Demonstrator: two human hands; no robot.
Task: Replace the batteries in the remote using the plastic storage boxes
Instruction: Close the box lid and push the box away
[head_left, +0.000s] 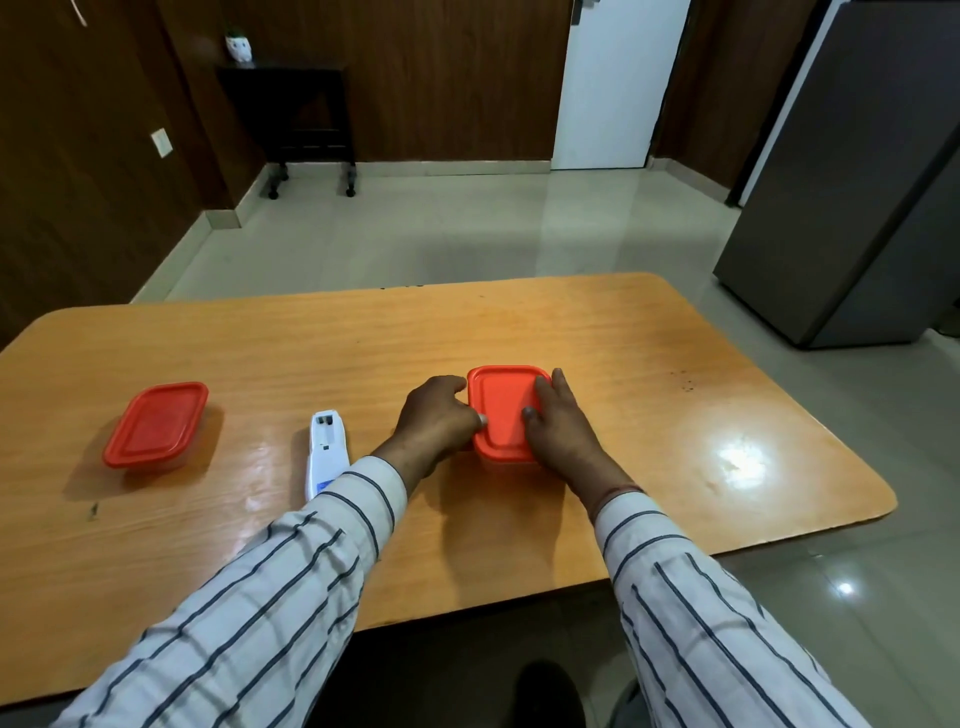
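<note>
1. L hand (436, 421): fingers (453, 385) curled round the far-left corner of the centre box (506, 441). Thumb tip sits at the near-left edge of the lid (503, 395). I read this as a grip on the box.
2. R hand (563, 434): fingers (560, 387) fairly straight and close together, laid along the lid's right side, thumb flat on top. Pressing or steadying, not pinching, as far as I can see.
3. Centre box: red lid on, clear body mostly hidden. Sits approx. mid counter (649, 364), between both hands. Contents not visible.
4. Handling (my est.): light, thin plastic. Lid prob. flexes and snaps onto the rim, and the body may slide on the glossy top. I'd hold the sides w/ one hand and lift a lid corner w/ the other. If there are batteries inside, they could roll out on a sudden pop.
5. Remote (324, 452): white, back up, battery bay open at the far end. Can't tell if it's empty. Lies just left of the L wrist, near end at the L sleeve (332, 519).
6. Second box (156, 426): red lid on, well apart at counter left.
7. Obstructions: none between hands and centre box. The L forearm passes close by the remote, so a careless pull-back could knock it.
8. Off-counter: fridge (857, 182) at right, white door (618, 83) at far side, black side table (306, 114) w/ a small pot (240, 45). No bearing on the job.
</note>
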